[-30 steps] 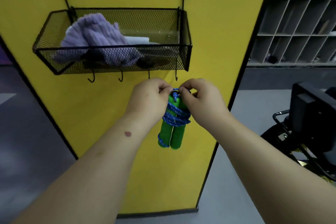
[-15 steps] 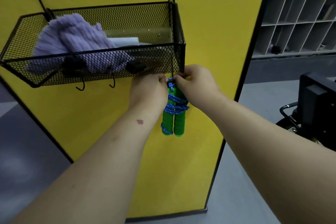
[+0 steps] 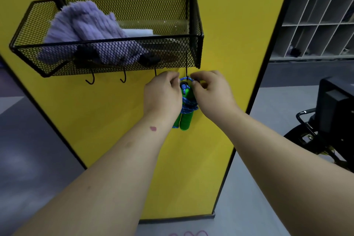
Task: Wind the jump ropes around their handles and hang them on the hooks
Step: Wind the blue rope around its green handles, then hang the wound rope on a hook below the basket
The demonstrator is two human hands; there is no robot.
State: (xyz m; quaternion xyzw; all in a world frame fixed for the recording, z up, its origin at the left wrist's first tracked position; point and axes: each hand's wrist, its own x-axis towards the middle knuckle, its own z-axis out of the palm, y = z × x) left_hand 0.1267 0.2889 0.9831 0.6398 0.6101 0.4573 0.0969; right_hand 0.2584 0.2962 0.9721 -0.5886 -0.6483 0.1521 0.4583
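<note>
Blue rope loop (image 3: pixel 185 79) between both pinching hands, left hand (image 3: pixel 162 94), right hand (image 3: pixel 212 92).

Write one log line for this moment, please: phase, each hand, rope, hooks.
phase: hanging | left hand: pinches rope loop | right hand: pinches loop | jump rope: wound round green handles | loop at rightmost hook

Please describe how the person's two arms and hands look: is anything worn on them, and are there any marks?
Both forearms are bare, with no sleeves, gloves, watch or rings visible. The left hand has a small reddish mark just below its wrist. The right hand shows no marks.
</note>
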